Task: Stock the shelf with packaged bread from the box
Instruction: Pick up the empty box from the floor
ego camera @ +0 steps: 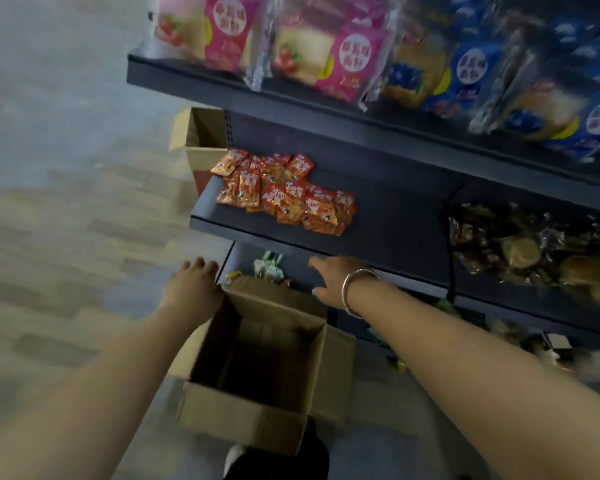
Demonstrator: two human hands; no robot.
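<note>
While both bare arms reach forward, the left hand (193,284) rests relaxed at the far-left corner of an open brown cardboard box (257,362) on the floor. Right of it, the right hand (333,277) hovers released. Pink and blue packaged bread (329,53) fills the dark top shelf (222,88).

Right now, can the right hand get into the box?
Probably yes: the right hand hovers open just past the box rim, flaps folded out, nothing covering the opening. The box looks empty, though.

The box (257,358), brown cardboard, sat open and empty on the floor. Pink and blue bread packs (329,60) stood crowded along the top shelf (187,79).
</note>
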